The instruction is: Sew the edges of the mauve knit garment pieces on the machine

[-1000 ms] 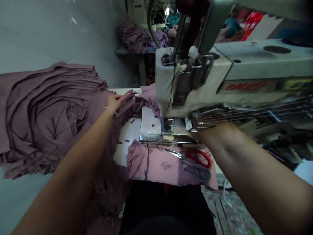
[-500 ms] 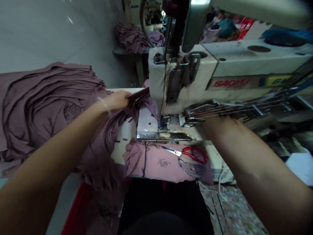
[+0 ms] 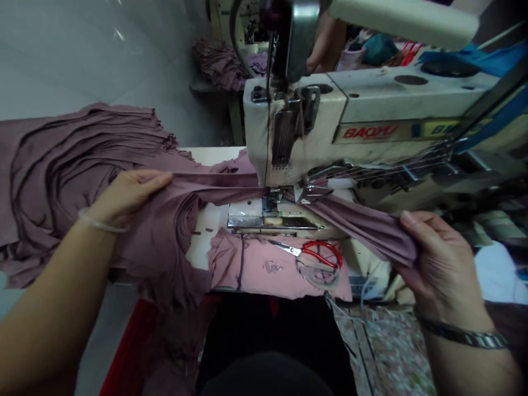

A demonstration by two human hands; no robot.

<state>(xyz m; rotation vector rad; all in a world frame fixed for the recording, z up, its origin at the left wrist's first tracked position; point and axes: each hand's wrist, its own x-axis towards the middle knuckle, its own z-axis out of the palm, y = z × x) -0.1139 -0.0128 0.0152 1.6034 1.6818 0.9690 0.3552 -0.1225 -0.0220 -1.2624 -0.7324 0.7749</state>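
Note:
A strip of mauve fabric [image 3: 223, 180] runs taut behind the needle area of a white sewing machine [image 3: 297, 137], coming out on both sides of it. On the left, my left hand [image 3: 134, 192] pinches the fabric between thumb and fingers, over a heap of the same cloth. To the right of the machine head, my right hand [image 3: 437, 247] grips the bunched other end. The presser foot area [image 3: 272, 201] lies between my hands; the fabric there is partly hidden by metal guides.
A big pile of mauve fabric pieces [image 3: 74, 148] covers the left side. Red-handled scissors [image 3: 322, 254] lie on a pink cloth pad [image 3: 256, 269] at the front edge. Behind the machine, another person's hand [image 3: 328, 44] shows, with more cloth [image 3: 220, 63] on a far table.
My right hand has come out from behind the machine to the right, drawing the fabric with it. My left hand has moved left, stretching the strip. Another person's hand has appeared behind.

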